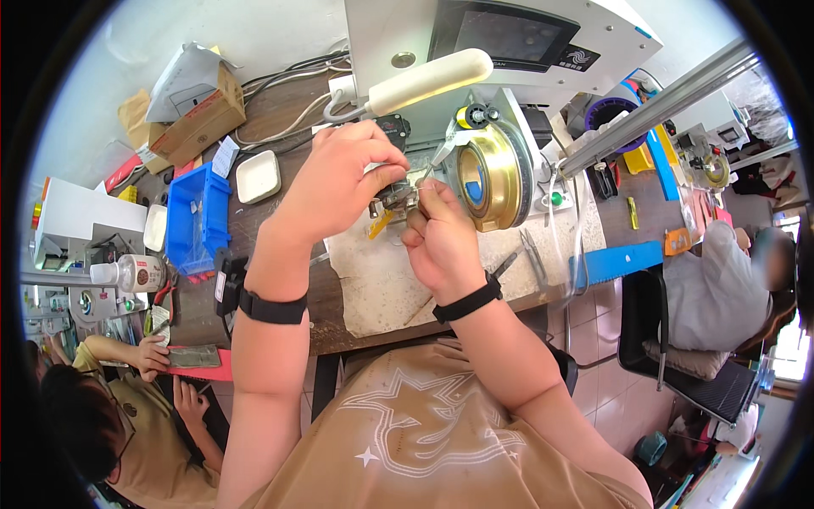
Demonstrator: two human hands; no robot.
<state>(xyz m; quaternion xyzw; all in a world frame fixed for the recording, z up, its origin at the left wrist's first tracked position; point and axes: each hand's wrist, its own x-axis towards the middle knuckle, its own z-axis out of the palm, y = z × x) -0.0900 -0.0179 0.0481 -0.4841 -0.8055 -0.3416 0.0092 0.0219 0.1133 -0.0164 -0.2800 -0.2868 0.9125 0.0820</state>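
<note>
My left hand reaches over a small dark metal fixture on the bench machine, its thumb and fingers pressed together. Anything between those fingertips is too small to make out. Close beside it, my right hand comes up from below with thumb and forefinger pinched and the other fingers curled. A thin sliver seems to stand at its fingertips, but I cannot tell what it is. Just right of both hands sits a shiny brass-coloured wheel with a blue patch in its hub. A yellow piece lies under the fixture.
A white tube lamp hangs above, before a machine with a screen. Tweezers lie on the stained worksheet. A blue bin and white dish stand left. People sit at both sides.
</note>
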